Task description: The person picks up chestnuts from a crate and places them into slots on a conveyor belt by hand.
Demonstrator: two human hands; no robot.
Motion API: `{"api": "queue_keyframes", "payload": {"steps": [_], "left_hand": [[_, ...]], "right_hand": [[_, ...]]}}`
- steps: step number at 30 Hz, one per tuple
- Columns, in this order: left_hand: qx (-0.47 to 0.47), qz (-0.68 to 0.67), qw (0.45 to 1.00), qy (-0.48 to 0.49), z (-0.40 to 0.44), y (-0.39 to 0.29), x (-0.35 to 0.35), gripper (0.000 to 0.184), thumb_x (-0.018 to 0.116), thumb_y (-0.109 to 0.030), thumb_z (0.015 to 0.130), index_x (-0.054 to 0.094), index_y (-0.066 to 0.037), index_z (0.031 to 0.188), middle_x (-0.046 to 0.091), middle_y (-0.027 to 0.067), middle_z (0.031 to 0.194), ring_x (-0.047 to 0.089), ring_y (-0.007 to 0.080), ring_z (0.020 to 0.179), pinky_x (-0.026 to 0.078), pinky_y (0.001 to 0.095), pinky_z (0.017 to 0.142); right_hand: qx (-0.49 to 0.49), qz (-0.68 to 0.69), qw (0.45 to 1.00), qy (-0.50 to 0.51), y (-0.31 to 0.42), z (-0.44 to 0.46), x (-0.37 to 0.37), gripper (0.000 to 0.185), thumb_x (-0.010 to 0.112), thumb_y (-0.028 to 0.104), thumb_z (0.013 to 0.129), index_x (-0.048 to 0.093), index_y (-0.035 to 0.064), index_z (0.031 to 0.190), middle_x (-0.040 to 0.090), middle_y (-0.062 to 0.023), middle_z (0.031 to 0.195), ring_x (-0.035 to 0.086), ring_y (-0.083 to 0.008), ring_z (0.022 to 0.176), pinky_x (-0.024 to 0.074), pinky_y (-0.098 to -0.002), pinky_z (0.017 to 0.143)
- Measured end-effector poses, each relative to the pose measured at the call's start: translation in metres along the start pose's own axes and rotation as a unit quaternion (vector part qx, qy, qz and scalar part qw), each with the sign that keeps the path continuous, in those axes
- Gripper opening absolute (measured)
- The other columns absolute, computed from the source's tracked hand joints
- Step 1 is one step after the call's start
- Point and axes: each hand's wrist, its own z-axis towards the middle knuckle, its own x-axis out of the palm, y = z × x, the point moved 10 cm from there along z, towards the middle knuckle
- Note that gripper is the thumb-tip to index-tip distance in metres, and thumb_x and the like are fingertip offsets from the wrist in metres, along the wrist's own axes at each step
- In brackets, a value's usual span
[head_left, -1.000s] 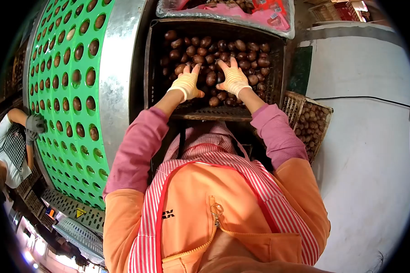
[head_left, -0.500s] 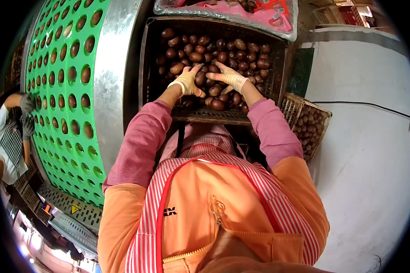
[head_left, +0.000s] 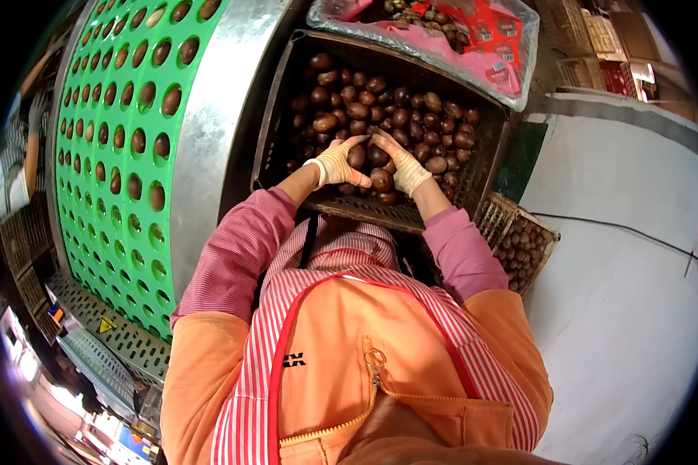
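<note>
A dark plastic crate (head_left: 265, 147) in front of me holds many glossy brown-purple round fruits (head_left: 399, 116) that look like passion fruit. My left hand (head_left: 338, 165), in a pale glove with bare fingertips, curves around some of them from the left. From the right, my right hand (head_left: 402, 164), gloved the same way, curls around the same cluster. The fingertips of both hands almost meet on its far side. A few fruits sit cupped between my palms, at the crate's near side. How firmly they are gripped cannot be seen.
On the left, a green panel with holes (head_left: 128, 167) carries fruits behind a metal guard (head_left: 202, 155). A plastic-lined box with pink and red packaging (head_left: 484, 46) adjoins the crate's far side. A basket of brown fruits (head_left: 529, 244) stands right. Another person's arm (head_left: 33, 147) shows far left.
My hands have drawn closer together around the fruits, fingertips now nearly touching. The view has shifted, so the crate appears further right and tilted. The panel's fruits have moved.
</note>
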Motion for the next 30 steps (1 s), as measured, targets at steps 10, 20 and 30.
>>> {"api": "queue_keyframes", "payload": {"steps": [10, 20, 30], "left_hand": [[0.081, -0.099, 0.988, -0.082, 0.021, 0.009, -0.008, 0.092, 0.089, -0.037, 0.056, 0.051, -0.014, 0.136, 0.055, 0.0183, 0.127, 0.054, 0.0309, 0.118, 0.045, 0.0403, 0.099], [0.195, -0.16, 0.946, -0.203, -0.147, -0.054, -0.111, 0.082, 0.087, -0.037, 0.059, 0.054, -0.018, 0.132, 0.041, 0.0174, 0.126, 0.048, 0.0357, 0.118, 0.045, 0.0449, 0.098], [0.26, -0.211, 0.797, -0.502, -0.4, 0.142, -0.195, 0.077, 0.082, -0.022, 0.067, 0.049, -0.005, 0.134, 0.057, 0.0113, 0.124, 0.054, 0.0219, 0.113, 0.043, 0.0339, 0.1]], "right_hand": [[-0.009, 0.042, 0.992, -0.118, -0.016, -0.003, 0.002, 0.07, 0.067, 0.063, 0.076, 0.051, 0.0233, 0.132, 0.058, -0.0036, 0.123, 0.053, -0.0241, 0.113, 0.0407, -0.0504, 0.096], [-0.224, -0.068, 0.97, 0.066, 0.081, -0.062, 0.167, 0.064, 0.068, 0.048, 0.084, 0.048, 0.0156, 0.135, 0.052, -0.0074, 0.129, 0.057, -0.0255, 0.112, 0.0567, -0.0404, 0.083], [-0.219, -0.253, 0.884, 0.327, -0.052, -0.017, 0.477, 0.055, 0.069, 0.036, 0.085, 0.051, 0.0066, 0.128, 0.058, -0.0058, 0.113, 0.059, -0.0165, 0.099, 0.0524, -0.0312, 0.083]]}}
